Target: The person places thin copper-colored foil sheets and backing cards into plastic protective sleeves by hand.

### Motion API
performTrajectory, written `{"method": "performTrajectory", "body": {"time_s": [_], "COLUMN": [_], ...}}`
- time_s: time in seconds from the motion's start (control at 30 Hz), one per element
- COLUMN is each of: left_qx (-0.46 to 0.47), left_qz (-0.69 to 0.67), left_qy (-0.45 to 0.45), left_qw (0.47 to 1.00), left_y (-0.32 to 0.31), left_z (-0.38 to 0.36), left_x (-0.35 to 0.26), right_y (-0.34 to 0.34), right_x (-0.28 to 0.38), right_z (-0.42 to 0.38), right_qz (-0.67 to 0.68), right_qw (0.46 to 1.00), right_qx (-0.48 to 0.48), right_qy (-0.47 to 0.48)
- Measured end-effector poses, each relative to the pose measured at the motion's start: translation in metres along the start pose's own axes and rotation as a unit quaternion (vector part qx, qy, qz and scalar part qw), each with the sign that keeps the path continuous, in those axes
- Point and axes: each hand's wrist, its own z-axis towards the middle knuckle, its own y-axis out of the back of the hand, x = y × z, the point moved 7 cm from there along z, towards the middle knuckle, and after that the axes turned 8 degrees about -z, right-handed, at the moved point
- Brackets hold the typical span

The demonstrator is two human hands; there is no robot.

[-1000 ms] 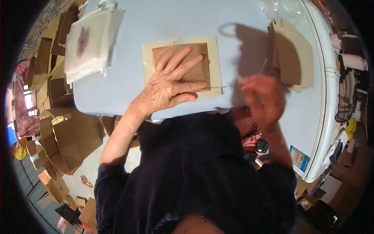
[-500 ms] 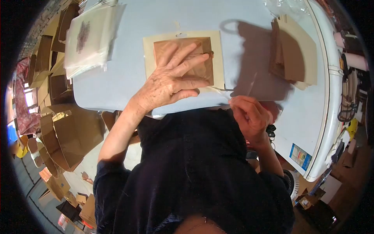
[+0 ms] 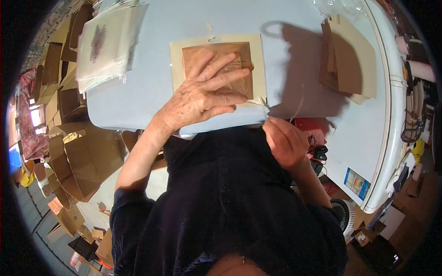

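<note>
My left hand (image 3: 202,92) lies spread and flat over a brown packet (image 3: 241,55), pressing on it. The packet rests on a larger cream card (image 3: 176,60) with a hang hole at its top edge, seemingly inside a clear sleeve. Just off the lower right corner, my right hand (image 3: 287,140) is closed in a pinch. From its fingertips a thin clear strip (image 3: 298,108) curves up, and a slightly lifted edge of clear film (image 3: 261,102) runs to the card's corner. What lies inside the right fingers is partly hidden.
A stack of clear plastic sleeves (image 3: 103,50) lies at the table's left. Several cream and brown cards (image 3: 352,64) stand stacked at the right. Cardboard boxes (image 3: 85,156) crowd the floor on the left. The pale blue table (image 3: 175,18) has its near edge against my body.
My right hand has shifted slightly left, nearer the card's lower right corner. The clear strip now curls upward above the fingers. My left hand has stayed in place.
</note>
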Motion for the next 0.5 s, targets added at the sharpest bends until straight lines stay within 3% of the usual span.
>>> {"method": "performTrajectory", "body": {"time_s": [0.27,0.5], "left_qx": [-0.004,0.003], "left_qz": [0.002,-0.006], "left_qy": [0.003,-0.014], "left_qw": [1.000,1.000], "left_y": [-0.001,0.000], "left_z": [0.000,0.000], "left_x": [0.000,-0.001], "right_y": [-0.014,0.007], "right_x": [-0.009,-0.014], "right_z": [-0.004,0.005], "right_qz": [-0.008,0.123], "right_qw": [0.999,0.976], "right_qx": [-0.028,-0.062], "right_qy": [-0.022,-0.169]}}
